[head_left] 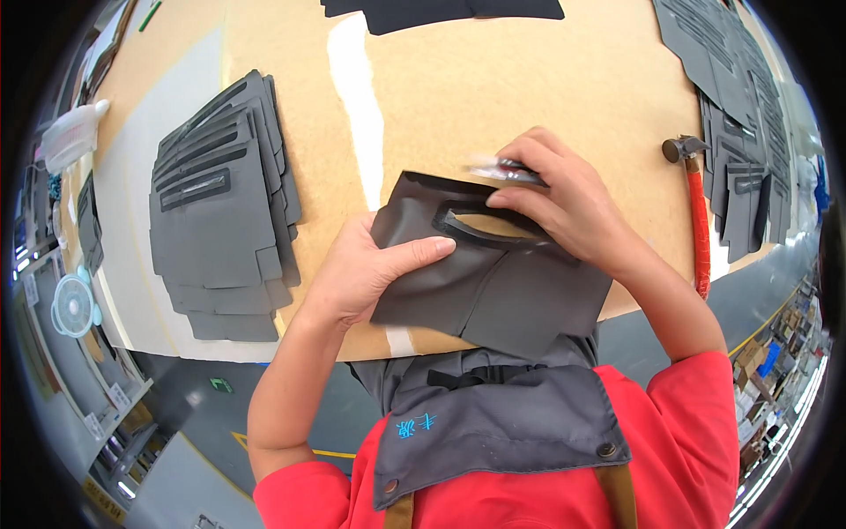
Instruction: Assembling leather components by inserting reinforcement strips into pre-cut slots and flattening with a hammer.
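My left hand (pixel 374 273) grips a dark grey, leather-like panel (pixel 520 300) by its left side, thumb on top beside a long slot edged in black. The slot gapes, and the tabletop shows through it. My right hand (pixel 564 189) is closed around a small tool (pixel 515 173) with a dark handle and a silvery tip. Motion blurs that tip, so its exact kind is unclear; it points left above the panel's upper edge. The right thumb lies by the slot's upper right. The panel is held tilted over the table's near edge.
Stacked grey slotted panels (pixel 211 238) lie at the left, and more panels (pixel 718 115) at the right. A hammer (pixel 696 203) with a red handle rests beside the right stack. Black material (pixel 441 12) lies at the table's (pixel 493 88) far side. A small fan (pixel 74 304) stands off its left edge.
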`<state>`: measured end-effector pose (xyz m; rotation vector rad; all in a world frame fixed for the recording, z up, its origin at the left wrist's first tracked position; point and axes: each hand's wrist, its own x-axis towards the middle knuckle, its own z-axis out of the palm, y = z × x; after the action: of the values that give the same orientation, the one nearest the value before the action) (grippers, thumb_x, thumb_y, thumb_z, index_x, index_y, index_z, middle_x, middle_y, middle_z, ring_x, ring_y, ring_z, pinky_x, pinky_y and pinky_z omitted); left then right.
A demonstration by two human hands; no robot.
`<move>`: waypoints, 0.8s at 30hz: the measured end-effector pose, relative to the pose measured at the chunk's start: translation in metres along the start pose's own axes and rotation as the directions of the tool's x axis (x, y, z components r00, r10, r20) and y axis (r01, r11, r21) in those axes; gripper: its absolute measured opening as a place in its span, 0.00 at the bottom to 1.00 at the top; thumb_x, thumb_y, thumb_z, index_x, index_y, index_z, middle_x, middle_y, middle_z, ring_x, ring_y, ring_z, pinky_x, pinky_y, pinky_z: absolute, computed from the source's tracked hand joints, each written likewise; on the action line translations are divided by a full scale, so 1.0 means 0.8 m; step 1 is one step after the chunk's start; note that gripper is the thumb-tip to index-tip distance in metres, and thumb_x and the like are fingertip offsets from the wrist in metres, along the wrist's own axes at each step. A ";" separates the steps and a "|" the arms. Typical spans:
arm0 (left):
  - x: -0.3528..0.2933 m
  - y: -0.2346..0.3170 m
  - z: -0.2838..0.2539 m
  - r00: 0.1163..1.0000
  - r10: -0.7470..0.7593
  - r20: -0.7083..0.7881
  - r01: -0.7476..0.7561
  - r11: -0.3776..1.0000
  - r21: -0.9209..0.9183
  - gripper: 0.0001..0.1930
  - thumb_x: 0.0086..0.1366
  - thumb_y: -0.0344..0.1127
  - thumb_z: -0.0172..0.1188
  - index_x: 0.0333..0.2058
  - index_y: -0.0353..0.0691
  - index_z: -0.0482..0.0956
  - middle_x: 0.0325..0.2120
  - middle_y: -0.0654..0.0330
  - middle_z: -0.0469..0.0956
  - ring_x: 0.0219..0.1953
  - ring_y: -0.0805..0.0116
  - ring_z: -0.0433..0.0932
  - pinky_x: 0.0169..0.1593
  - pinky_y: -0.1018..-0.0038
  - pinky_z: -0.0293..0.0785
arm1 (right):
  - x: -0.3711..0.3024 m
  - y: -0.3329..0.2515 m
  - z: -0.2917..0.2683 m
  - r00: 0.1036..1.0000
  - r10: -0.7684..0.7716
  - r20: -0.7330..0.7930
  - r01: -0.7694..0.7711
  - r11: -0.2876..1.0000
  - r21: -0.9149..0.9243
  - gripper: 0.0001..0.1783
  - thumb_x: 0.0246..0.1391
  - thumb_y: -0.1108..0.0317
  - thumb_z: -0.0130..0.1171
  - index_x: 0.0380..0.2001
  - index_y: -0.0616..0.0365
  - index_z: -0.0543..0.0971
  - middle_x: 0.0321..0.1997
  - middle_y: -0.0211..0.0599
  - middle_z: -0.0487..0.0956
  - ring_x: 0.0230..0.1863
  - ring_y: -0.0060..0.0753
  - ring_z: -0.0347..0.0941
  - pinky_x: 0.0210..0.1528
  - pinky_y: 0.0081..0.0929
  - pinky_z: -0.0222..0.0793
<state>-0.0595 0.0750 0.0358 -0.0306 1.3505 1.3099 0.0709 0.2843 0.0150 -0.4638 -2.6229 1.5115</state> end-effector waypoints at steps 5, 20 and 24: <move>-0.003 0.003 -0.002 0.998 -0.021 -0.059 0.023 0.999 0.037 0.13 0.62 0.27 0.71 0.45 0.30 0.84 0.37 0.59 0.85 0.36 0.74 0.83 0.41 0.75 0.81 | -0.029 -0.017 -0.022 0.998 -0.057 0.010 0.056 0.996 0.068 0.16 0.65 0.65 0.63 0.52 0.61 0.83 0.31 0.38 0.80 0.33 0.30 0.76 0.39 0.26 0.72; -0.007 0.006 0.003 1.000 -0.003 0.007 0.002 0.994 0.110 0.13 0.63 0.30 0.71 0.44 0.31 0.85 0.36 0.61 0.85 0.36 0.78 0.82 0.39 0.78 0.79 | -0.033 -0.032 -0.011 0.937 0.251 0.243 -0.326 0.878 0.350 0.15 0.67 0.62 0.62 0.45 0.64 0.87 0.30 0.33 0.83 0.33 0.19 0.77 0.36 0.22 0.71; -0.009 0.005 0.004 1.000 -0.001 0.004 0.001 0.995 0.099 0.13 0.63 0.30 0.72 0.44 0.30 0.84 0.36 0.60 0.85 0.36 0.78 0.82 0.39 0.78 0.79 | -0.034 -0.030 -0.008 0.937 0.254 0.239 -0.328 0.874 0.359 0.15 0.67 0.62 0.62 0.44 0.64 0.87 0.30 0.33 0.83 0.33 0.19 0.76 0.36 0.22 0.71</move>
<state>-0.0577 0.0741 0.0441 0.0394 1.4097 1.2404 0.0932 0.2701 0.0407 -0.7363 -2.3485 2.2172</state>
